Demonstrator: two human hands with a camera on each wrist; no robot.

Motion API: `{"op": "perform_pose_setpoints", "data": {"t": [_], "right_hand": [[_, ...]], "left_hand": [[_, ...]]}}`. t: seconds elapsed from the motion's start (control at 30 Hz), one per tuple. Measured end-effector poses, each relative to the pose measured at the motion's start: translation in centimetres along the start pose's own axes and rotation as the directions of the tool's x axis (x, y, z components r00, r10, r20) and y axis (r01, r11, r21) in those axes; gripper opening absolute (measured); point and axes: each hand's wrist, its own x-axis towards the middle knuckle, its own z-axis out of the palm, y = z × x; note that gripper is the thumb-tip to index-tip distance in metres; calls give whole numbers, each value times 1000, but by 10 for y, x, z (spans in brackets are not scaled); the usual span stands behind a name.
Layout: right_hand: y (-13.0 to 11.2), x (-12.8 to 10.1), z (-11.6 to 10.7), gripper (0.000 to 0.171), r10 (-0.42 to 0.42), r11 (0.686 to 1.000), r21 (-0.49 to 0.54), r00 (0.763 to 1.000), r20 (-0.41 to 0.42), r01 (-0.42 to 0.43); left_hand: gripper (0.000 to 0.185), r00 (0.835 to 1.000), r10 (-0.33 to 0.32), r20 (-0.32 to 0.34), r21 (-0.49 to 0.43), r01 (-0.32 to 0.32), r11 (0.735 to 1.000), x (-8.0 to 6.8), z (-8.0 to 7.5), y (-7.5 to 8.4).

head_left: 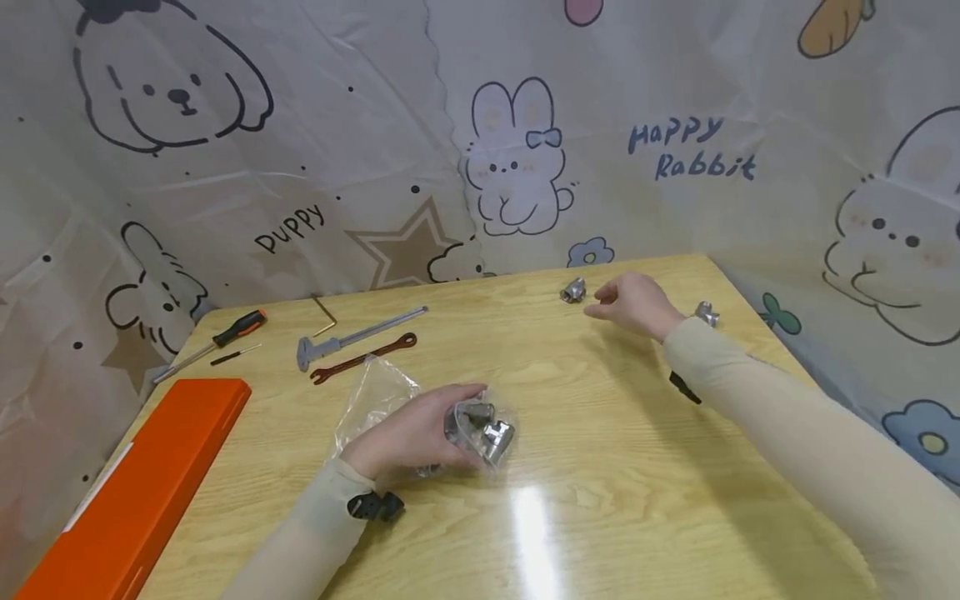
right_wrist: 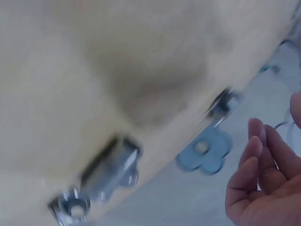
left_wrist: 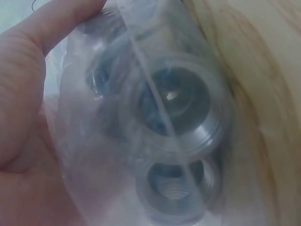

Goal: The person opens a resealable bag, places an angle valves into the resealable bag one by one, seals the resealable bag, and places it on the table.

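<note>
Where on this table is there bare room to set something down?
Free: the near right of the table, in front of the bag of fittings, and the middle strip between the bag and the right hand. Crowded: the far left, around caliper, wrench and screwdriver.

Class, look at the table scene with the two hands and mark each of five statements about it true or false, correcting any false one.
1. The left hand grips a clear plastic bag holding metal pipe fittings. True.
2. The right hand holds the screwdriver. False: it holds nothing, and the screwdriver lies far off at the table's other side.
3. A metal fitting lies on the table just beyond the right hand. True.
4. The caliper lies inside the orange box. False: it lies on the table beside a flat wrench.
5. The bag is opaque. False: its fittings show through.
</note>
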Motion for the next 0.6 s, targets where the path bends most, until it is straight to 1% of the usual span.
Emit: {"op": "perform_pose_setpoints", "data": {"t": [0.07,0.13,0.2,0.33,0.4,0.5,0.57,0.6], "right_hand": [[5,18,-6,50,-3,998,-57,1000,12,4],[5,35,-11,47,-21,989,-143,999,38,26],[2,51,-14,49,-31,972,-231,998,57,43],[-11,81,-16,46,5,937,-347,995,99,30],[-17,93,-13,46,38,925,-381,991,126,13],[-22,109,-5,47,85,903,-429,979,188,4],[-23,118,1,51,120,898,-441,966,228,-8],[-24,122,3,50,141,891,-453,958,249,-14]], "left_hand": [[102,1000,0,2,-1,0,1000,0,-1,-1],[101,1000,3,8,-5,-3,1000,1,-2,-1],[100,1000,5,14,-1,-5,1000,1,-2,-2],[100,1000,13,26,-3,-13,1000,1,-3,-2],[99,1000,16,26,-6,-16,1000,0,-3,-3],[99,1000,19,23,-15,-19,1000,-1,-2,-4],[99,1000,19,23,-20,-18,1000,-2,-1,-5],[100,1000,21,22,-22,-20,1000,-2,-1,-5]]}}
